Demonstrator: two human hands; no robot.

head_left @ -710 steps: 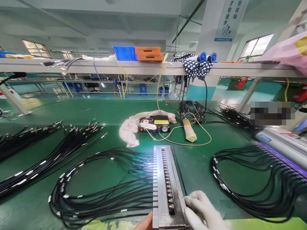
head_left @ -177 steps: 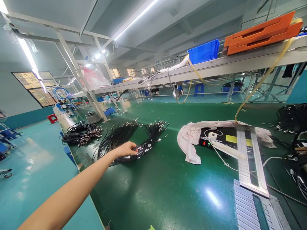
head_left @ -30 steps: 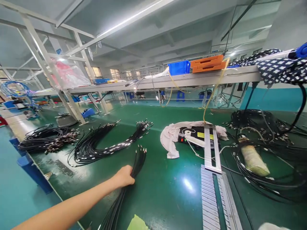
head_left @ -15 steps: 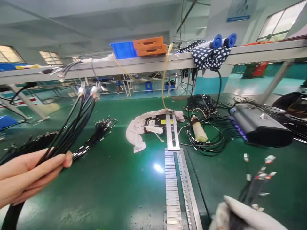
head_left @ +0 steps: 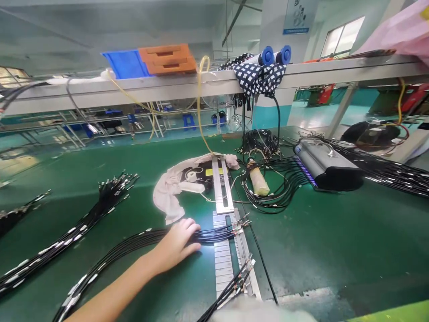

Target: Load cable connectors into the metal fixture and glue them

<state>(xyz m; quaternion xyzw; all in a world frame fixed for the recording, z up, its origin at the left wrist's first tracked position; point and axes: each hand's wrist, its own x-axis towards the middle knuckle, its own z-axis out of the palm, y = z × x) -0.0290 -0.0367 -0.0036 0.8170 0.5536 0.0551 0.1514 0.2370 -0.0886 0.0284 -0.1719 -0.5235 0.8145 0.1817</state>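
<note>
My bare left hand (head_left: 177, 243) is closed over a bundle of black cables (head_left: 134, 241), its thumb on the near side. The cable ends, with small bare and white tips, lie across the slotted metal ruler plate (head_left: 223, 264). A second, smaller bunch of black cables (head_left: 231, 288) crosses the plate's near part, tips pointing up and right. My right hand (head_left: 264, 311), in a pale glove, is a blur at the bottom edge beside that bunch. Its fingers cannot be made out.
Two more cable bundles, one large (head_left: 83, 223) with white tags, lie to the left. Behind the plate are a pale cloth (head_left: 167, 197) and a black device (head_left: 201, 174). Coiled cables, a wrapped bottle-like thing (head_left: 258, 180) and a grey machine (head_left: 326, 165) stand right. A shelf rail (head_left: 161, 87) spans above.
My left hand has come down from the raised left side to the plate with its cables. My right hand has moved left toward the plate's near end. The view has turned right.
</note>
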